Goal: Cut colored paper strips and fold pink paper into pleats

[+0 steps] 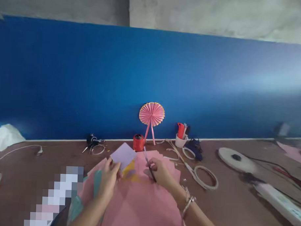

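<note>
"Where do we hold the purple paper (pixel 124 154)?"
"Our left hand (pixel 110 176), the nearer, pinches its near edge; it juts ahead of those fingers."
"And our slim tool (pixel 152 174)?"
"Our right hand (pixel 161 172) pinches it between fingers, long axis running forward, slightly left."

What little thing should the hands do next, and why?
Probably bring the right hand a little closer to the lilac paper: the left hand holds that paper, while the right grips a slim, dark-handled tool that looks apart from it. I can't tell exactly which tool it is.
</note>
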`<state>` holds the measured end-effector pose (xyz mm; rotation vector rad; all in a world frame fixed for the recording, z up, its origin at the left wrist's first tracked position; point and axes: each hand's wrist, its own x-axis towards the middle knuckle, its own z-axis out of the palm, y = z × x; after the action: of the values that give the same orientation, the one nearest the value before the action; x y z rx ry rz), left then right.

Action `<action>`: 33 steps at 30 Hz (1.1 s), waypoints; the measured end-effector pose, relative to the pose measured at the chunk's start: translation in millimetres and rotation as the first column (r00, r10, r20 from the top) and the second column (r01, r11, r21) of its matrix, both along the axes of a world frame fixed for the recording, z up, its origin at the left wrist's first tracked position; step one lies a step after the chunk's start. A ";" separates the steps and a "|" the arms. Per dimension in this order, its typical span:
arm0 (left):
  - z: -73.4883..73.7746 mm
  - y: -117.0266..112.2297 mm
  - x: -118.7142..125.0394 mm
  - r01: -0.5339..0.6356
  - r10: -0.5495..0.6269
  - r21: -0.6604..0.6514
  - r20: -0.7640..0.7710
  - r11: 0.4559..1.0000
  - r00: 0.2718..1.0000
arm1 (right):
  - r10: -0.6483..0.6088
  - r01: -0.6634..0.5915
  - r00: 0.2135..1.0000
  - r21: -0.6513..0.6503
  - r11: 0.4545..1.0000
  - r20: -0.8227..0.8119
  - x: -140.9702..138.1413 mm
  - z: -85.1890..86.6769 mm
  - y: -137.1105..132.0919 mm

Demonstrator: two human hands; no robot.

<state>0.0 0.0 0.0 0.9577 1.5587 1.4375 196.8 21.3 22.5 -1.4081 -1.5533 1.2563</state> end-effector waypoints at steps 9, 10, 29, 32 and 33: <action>-1.8 2.8 3.4 0.085 -0.084 -0.009 0.131 0.996 0.988 | 0.316 -0.323 0.945 -0.097 0.941 -0.084 6.6 9.9 -12.8; -4.1 3.1 3.2 0.057 -0.057 0.010 0.122 0.998 0.991 | 0.327 -0.336 0.940 -0.102 0.936 -0.094 6.4 11.2 -13.2; 8.5 -11.1 18.1 0.463 -0.421 -0.015 0.391 0.886 0.819 | 0.506 -0.556 0.826 -0.211 0.804 -0.247 12.5 2.0 -13.1; 6.9 -9.5 15.4 0.431 -0.398 0.012 0.411 0.902 0.821 | 0.501 -0.542 0.838 -0.221 0.811 -0.216 13.0 2.1 -12.5; 7.4 -9.2 14.5 0.425 -0.394 0.028 0.437 0.905 0.809 | 0.496 -0.535 0.842 -0.221 0.815 -0.212 13.0 2.1 -12.3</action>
<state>14.5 -9.2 7.4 0.7991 0.9897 1.1716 209.8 9.0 24.6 -1.0390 -1.7786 1.9186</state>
